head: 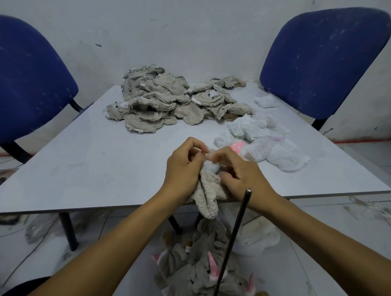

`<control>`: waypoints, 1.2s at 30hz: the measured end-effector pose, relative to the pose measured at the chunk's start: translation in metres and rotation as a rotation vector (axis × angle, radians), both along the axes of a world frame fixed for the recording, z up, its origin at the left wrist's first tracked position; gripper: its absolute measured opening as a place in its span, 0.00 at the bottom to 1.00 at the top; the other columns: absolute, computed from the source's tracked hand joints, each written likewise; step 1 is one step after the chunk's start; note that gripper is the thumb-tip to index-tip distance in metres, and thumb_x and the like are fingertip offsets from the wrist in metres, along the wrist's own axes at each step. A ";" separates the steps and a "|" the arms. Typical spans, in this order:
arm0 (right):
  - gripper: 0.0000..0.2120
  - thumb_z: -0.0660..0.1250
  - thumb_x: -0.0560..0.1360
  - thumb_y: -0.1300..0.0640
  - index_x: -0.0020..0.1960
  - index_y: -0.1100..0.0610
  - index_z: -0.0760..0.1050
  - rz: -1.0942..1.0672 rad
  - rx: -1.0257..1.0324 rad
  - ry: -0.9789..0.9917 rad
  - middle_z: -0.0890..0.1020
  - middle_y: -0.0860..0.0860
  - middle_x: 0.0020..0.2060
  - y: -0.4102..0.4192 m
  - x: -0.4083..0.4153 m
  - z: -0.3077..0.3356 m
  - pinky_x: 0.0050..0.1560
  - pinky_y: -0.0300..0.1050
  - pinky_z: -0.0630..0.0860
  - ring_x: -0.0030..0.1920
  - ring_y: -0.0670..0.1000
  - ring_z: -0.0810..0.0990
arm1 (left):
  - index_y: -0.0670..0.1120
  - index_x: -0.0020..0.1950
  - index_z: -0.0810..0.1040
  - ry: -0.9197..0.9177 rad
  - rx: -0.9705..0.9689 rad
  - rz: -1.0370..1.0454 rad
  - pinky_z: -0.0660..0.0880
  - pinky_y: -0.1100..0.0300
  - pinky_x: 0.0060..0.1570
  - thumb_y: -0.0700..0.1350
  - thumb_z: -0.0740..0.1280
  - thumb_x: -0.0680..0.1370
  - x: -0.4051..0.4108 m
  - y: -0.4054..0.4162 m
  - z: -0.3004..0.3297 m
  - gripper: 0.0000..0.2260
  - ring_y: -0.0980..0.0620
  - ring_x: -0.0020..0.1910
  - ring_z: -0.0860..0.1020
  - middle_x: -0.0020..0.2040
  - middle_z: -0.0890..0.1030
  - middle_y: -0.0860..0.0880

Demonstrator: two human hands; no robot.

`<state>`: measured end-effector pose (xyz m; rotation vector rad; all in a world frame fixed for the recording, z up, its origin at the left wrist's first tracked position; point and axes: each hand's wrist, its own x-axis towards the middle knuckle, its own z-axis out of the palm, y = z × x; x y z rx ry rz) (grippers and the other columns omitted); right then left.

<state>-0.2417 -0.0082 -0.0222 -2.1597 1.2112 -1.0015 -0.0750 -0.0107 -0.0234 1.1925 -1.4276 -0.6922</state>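
- Plush skin [207,192]: beige, fleecy, limp. It sits at the near edge of the table [100,166], with the lower part hanging past the edge and the upper end gathered between both hands. A white patch shows at the top opening; whether it is lining or filling cannot be told.
- Left hand [182,167]: fingers [195,145] curled, pinching the left side of the upper end.
- Right hand [242,174]: fingers [221,153] curled, pinching the right side, close to the left hand's grip.
- Step in hand (judged): working the opening at the top, probably to turn the skin through.
- Handling advice:
  - Keep both pinches on the fabric rim, not on the white patch.
  - Pull evenly to either side so the seam is not strained.
  - Feed the fabric in small gathers.
  - Let the table edge carry the hanging weight.
- Metal rod [236,233]: upright, just in front of the right wrist, not held. It looks suited to pushing narrow parts through once the opening is spread.
- Beige pile [161,98]: flat, raw-edged pieces at the far side of the table, well apart from the hands.
- White and pink pieces [268,141]: on the table, near the right hand.
- Grey plush heap [199,269]: on the floor below the table edge.
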 end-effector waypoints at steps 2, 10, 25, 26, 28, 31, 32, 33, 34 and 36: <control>0.22 0.58 0.70 0.61 0.59 0.41 0.67 0.067 0.011 0.095 0.82 0.49 0.59 0.004 0.001 0.001 0.53 0.41 0.77 0.57 0.46 0.81 | 0.54 0.43 0.77 -0.015 -0.018 0.010 0.72 0.61 0.40 0.36 0.64 0.78 -0.001 0.002 0.001 0.13 0.57 0.38 0.76 0.37 0.79 0.57; 0.15 0.58 0.78 0.67 0.56 0.49 0.68 -0.237 0.025 -0.112 0.79 0.53 0.54 -0.010 0.004 0.002 0.41 0.37 0.73 0.47 0.50 0.80 | 0.60 0.63 0.67 -0.589 0.318 0.118 0.65 0.48 0.63 0.58 0.62 0.76 -0.034 0.000 0.011 0.16 0.45 0.61 0.66 0.60 0.70 0.48; 0.06 0.67 0.74 0.58 0.50 0.50 0.77 -0.134 0.094 0.001 0.82 0.45 0.33 -0.011 -0.005 0.008 0.41 0.46 0.76 0.35 0.44 0.80 | 0.68 0.66 0.62 -0.316 0.149 -0.223 0.73 0.65 0.36 0.37 0.66 0.72 -0.004 -0.013 0.013 0.33 0.55 0.37 0.75 0.52 0.72 0.49; 0.07 0.66 0.74 0.60 0.51 0.51 0.77 -0.128 0.085 -0.038 0.82 0.46 0.35 -0.011 -0.002 0.007 0.42 0.46 0.75 0.38 0.46 0.80 | 0.67 0.67 0.63 -0.355 0.086 -0.174 0.73 0.63 0.38 0.36 0.65 0.72 -0.007 -0.012 0.012 0.33 0.54 0.39 0.76 0.52 0.72 0.49; 0.09 0.65 0.73 0.63 0.50 0.53 0.76 -0.106 0.136 -0.165 0.81 0.48 0.36 -0.010 0.002 0.004 0.41 0.46 0.74 0.38 0.50 0.80 | 0.64 0.69 0.65 -0.478 -0.054 -0.074 0.75 0.54 0.43 0.36 0.62 0.73 -0.015 -0.007 0.006 0.30 0.51 0.46 0.75 0.52 0.72 0.50; 0.10 0.63 0.74 0.63 0.52 0.51 0.75 -0.044 0.202 -0.293 0.81 0.48 0.33 -0.008 0.008 0.002 0.38 0.47 0.74 0.35 0.51 0.79 | 0.59 0.68 0.68 -0.477 -0.129 0.049 0.76 0.49 0.47 0.37 0.61 0.75 -0.019 -0.004 0.001 0.25 0.49 0.50 0.75 0.54 0.74 0.51; 0.11 0.62 0.74 0.63 0.52 0.50 0.75 -0.032 0.216 -0.308 0.81 0.49 0.32 -0.008 0.008 0.002 0.37 0.46 0.75 0.33 0.51 0.79 | 0.58 0.68 0.69 -0.477 -0.141 0.086 0.76 0.50 0.47 0.38 0.61 0.76 -0.019 -0.004 0.000 0.24 0.49 0.50 0.76 0.55 0.75 0.50; 0.11 0.62 0.74 0.63 0.52 0.49 0.75 -0.026 0.231 -0.328 0.82 0.51 0.31 -0.008 0.007 0.002 0.36 0.44 0.74 0.32 0.51 0.79 | 0.57 0.68 0.69 -0.504 -0.148 0.101 0.75 0.51 0.47 0.39 0.60 0.76 -0.020 -0.005 0.001 0.22 0.49 0.51 0.76 0.55 0.76 0.50; 0.12 0.62 0.74 0.63 0.52 0.49 0.75 -0.027 0.248 -0.346 0.82 0.53 0.31 -0.007 0.005 0.004 0.36 0.43 0.74 0.33 0.51 0.80 | 0.57 0.67 0.70 -0.517 -0.106 0.061 0.73 0.52 0.48 0.40 0.60 0.76 -0.022 -0.006 0.002 0.21 0.49 0.51 0.76 0.55 0.77 0.50; 0.13 0.62 0.76 0.65 0.54 0.49 0.75 -0.042 0.265 -0.372 0.83 0.55 0.37 -0.006 0.001 0.005 0.39 0.45 0.75 0.37 0.50 0.81 | 0.60 0.64 0.72 -0.447 0.149 -0.158 0.72 0.52 0.51 0.46 0.59 0.73 -0.020 -0.008 0.011 0.21 0.49 0.52 0.77 0.53 0.80 0.53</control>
